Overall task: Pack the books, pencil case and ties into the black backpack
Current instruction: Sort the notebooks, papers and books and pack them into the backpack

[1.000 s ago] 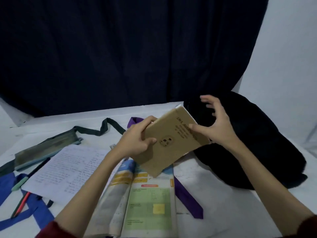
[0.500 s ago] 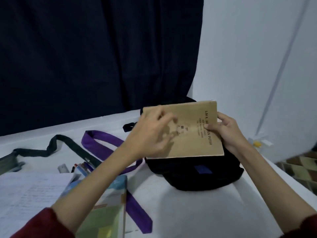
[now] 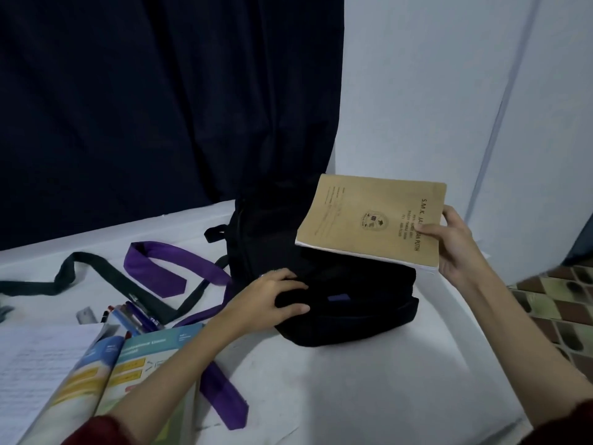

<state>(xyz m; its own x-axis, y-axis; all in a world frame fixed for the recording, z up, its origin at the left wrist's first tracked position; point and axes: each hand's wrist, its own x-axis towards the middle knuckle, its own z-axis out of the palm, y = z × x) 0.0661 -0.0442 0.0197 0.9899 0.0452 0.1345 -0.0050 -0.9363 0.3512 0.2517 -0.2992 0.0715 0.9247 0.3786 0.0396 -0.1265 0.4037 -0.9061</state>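
Observation:
The black backpack (image 3: 346,297) lies on the white table (image 3: 353,380), right of centre. My right hand (image 3: 455,248) holds a tan exercise book (image 3: 372,220) in the air above the bag's far right side. On the bag's near left edge, my left hand (image 3: 272,300) grips the black fabric. A purple tie (image 3: 167,268) and a dark green tie (image 3: 106,277) lie left of the bag. Several pens (image 3: 131,316) lie beside them. Two textbooks (image 3: 122,364) rest open at the lower left.
A written sheet of paper (image 3: 35,364) sits at the far left. A dark curtain (image 3: 160,107) hangs behind the table, with a white wall to its right. Beyond the table's right edge, a tiled floor (image 3: 552,303) shows.
My left hand let go of the tan book and dropped onto the backpack's edge. My right hand alone now holds the book, further right. The view has swung right.

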